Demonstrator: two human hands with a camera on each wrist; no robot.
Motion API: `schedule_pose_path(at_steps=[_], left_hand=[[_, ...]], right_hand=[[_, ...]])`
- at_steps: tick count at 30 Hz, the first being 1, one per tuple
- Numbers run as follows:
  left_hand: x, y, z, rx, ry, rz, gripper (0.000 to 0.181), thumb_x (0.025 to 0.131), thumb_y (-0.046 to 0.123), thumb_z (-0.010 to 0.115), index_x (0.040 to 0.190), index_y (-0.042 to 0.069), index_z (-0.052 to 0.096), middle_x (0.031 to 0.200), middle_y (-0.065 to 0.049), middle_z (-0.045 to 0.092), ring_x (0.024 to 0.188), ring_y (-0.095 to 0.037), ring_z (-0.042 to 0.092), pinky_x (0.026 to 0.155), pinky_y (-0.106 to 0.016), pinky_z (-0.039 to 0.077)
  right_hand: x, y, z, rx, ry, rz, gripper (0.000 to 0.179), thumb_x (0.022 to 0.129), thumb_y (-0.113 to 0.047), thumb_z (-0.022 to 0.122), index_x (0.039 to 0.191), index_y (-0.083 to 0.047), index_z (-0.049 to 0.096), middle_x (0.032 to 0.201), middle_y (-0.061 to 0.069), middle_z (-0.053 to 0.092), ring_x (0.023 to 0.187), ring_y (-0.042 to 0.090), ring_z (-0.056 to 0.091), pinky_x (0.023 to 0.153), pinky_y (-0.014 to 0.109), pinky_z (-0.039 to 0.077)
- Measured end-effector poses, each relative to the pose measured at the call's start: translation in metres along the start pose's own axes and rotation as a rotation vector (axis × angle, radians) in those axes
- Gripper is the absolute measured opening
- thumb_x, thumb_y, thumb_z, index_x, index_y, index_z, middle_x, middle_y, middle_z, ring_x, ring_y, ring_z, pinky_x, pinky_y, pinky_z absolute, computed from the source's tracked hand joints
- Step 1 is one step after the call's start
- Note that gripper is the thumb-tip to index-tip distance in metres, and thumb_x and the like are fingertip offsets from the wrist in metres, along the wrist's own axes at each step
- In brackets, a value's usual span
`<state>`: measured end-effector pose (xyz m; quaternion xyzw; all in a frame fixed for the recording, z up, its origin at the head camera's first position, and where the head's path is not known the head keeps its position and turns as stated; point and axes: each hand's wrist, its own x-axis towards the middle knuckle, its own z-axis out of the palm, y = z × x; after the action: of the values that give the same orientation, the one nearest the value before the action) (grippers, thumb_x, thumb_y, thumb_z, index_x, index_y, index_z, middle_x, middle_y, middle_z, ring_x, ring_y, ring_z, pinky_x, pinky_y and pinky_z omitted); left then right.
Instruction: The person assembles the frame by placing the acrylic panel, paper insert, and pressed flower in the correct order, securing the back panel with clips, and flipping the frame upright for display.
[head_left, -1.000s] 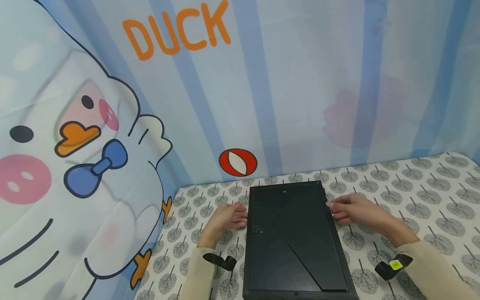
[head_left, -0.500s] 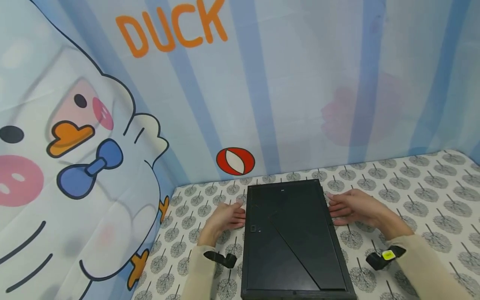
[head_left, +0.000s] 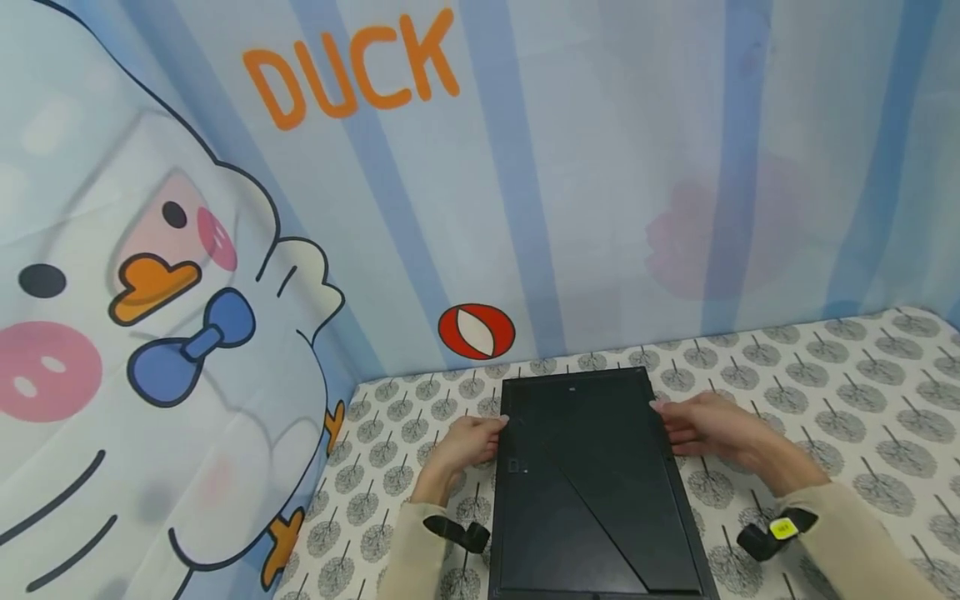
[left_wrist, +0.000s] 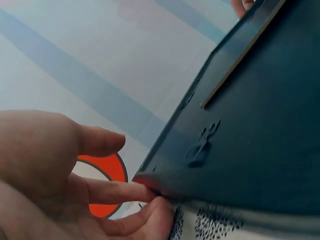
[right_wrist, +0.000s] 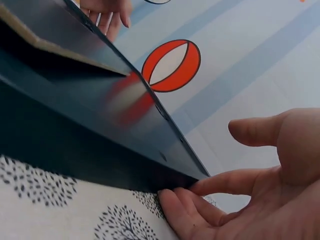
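Note:
A black picture frame (head_left: pixel 600 450) lies back side up on the patterned cloth, its stand leg running diagonally across the backing. My left hand (head_left: pixel 467 446) is at its left side, the thumb overlapping the rim in the head view. In the left wrist view, the fingers (left_wrist: pixel 120 192) touch the frame's lower edge while the thumb stands apart. At the opposite side is my right hand (head_left: pixel 712 425). Its fingers (right_wrist: pixel 230 181) meet the side of the frame in the right wrist view, thumb raised away from it. The frame's front is hidden underneath.
A white cloth (head_left: pixel 862 400) printed with grey trees covers the table. Behind it hangs a light blue striped curtain (head_left: pixel 600 167) with a large duck drawing (head_left: pixel 247 467) at the left and a red ball (head_left: pixel 477 332) print low in the middle.
My left hand has moved in from beside the frame, and its thumb now overlaps the left rim. The right hand stays at the right side. The head view shifts slightly.

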<state>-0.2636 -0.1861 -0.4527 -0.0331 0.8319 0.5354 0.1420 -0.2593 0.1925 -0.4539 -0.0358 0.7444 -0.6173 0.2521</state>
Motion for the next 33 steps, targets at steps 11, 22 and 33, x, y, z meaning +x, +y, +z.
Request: schedule_pose_path(at_steps=[11, 22, 33], left_hand=[[-0.009, 0.013, 0.007, -0.027, 0.054, 0.073, 0.049, 0.106, 0.022, 0.062, 0.146, -0.006, 0.057, 0.138, -0.023, 0.065, 0.116, -0.032, 0.072, 0.099, -0.046, 0.062], [-0.027, 0.039, 0.001, -0.071, 0.241, 0.332, 0.041, 0.101, 0.006, 0.068, 0.142, 0.006, 0.066, 0.134, -0.019, 0.064, 0.116, -0.033, 0.073, 0.089, -0.036, 0.065], [-0.045, 0.056, 0.003, -0.096, 0.342, 0.548, 0.044, 0.100, 0.009, 0.071, 0.143, 0.017, 0.066, 0.129, -0.016, 0.062, 0.128, -0.037, 0.067, 0.102, -0.048, 0.061]], right_hand=[[-0.010, -0.012, 0.010, -0.075, 0.079, -0.029, 0.073, 0.113, -0.039, 0.047, 0.160, 0.013, 0.028, 0.162, 0.037, 0.034, 0.149, 0.052, 0.042, 0.115, 0.052, 0.052], [-0.038, -0.043, 0.009, -0.117, 0.186, -0.205, 0.070, 0.112, -0.042, 0.050, 0.167, -0.006, 0.024, 0.167, 0.031, 0.031, 0.146, 0.047, 0.048, 0.104, 0.032, 0.060], [-0.061, -0.061, 0.008, -0.084, 0.291, -0.301, 0.070, 0.110, -0.046, 0.051, 0.167, -0.013, 0.026, 0.174, 0.023, 0.022, 0.126, -0.004, 0.061, 0.098, 0.013, 0.056]])
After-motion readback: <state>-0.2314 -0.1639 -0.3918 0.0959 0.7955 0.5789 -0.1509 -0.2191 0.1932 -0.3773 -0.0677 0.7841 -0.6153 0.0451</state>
